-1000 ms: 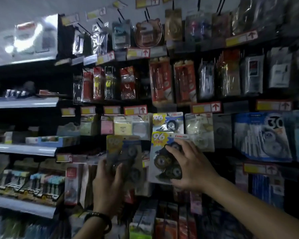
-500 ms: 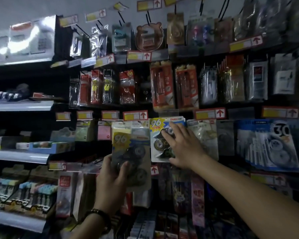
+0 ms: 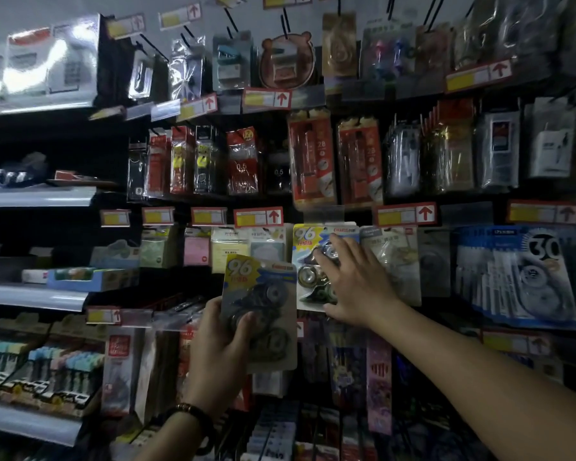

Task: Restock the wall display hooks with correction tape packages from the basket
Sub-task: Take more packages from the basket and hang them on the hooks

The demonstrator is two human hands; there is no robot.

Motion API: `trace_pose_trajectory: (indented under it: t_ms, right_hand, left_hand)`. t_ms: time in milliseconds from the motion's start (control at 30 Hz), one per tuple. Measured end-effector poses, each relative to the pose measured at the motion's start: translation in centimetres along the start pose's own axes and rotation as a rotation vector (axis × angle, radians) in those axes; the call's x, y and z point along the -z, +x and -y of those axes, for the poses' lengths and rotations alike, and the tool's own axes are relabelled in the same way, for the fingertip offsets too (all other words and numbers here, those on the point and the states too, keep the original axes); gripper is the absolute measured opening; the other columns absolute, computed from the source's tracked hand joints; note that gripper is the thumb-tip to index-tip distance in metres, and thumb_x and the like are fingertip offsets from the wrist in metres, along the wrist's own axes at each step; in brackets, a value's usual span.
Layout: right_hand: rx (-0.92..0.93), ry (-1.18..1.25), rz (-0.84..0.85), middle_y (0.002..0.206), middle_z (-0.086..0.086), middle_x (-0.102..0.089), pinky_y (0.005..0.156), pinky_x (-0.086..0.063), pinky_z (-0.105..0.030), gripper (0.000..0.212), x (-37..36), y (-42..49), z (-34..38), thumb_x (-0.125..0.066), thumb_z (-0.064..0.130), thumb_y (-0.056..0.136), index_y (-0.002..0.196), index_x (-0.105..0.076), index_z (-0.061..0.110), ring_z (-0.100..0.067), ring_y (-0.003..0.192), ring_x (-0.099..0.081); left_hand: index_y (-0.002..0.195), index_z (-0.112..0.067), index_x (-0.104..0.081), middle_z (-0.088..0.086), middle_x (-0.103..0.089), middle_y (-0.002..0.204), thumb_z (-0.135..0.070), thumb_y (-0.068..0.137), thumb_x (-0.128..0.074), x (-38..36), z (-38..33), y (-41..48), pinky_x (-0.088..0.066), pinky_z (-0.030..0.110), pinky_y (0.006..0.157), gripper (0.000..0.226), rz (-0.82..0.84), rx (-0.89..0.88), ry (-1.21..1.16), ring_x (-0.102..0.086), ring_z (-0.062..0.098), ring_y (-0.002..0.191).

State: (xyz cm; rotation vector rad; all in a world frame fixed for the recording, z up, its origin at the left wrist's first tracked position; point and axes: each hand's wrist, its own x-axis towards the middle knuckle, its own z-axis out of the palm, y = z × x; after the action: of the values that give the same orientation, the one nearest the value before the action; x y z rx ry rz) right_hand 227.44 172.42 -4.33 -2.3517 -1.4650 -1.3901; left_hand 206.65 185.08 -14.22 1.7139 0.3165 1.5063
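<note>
Gripped in left hand (image 3: 220,354): correction tape package (image 3: 263,294), upright, long axis vertical, "96" at top | touched by right hand (image 3: 356,284), spread flat: hung package (image 3: 308,257), also "96", below red-arrow price tag (image 3: 258,217)

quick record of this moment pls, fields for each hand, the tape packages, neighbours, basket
left hand: left hand grips the held package, in front of the display, not on a hook
right hand: right hand lies with spread fingers flat on the hung package
hung package: up in the hook row, against the wall; its hook is hidden
neighbours: note pads on its left, blue pack further right
basket: not in view
</note>
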Motion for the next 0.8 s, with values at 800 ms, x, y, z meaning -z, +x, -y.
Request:
trace_pose_trajectory:
  t_ms: [800]
  right_hand:
    - [0.008,-0.013,0.024,0.168,-0.016,-0.018,0.121,-0.028,-0.051,0.110,0.1,1.4,-0.7,-0.079,0.061,0.074,0.163,-0.027,0.026,-0.037,0.153,-0.020]
  left_hand:
    - [0.117,-0.030,-0.064,-0.010,-0.079,0.107,-0.021,0.099,-0.071,-1.9,1.1,0.1,-0.063,0.051,0.089,0.021,0.047,0.045,-0.008,-0.076,0.009,0.101]
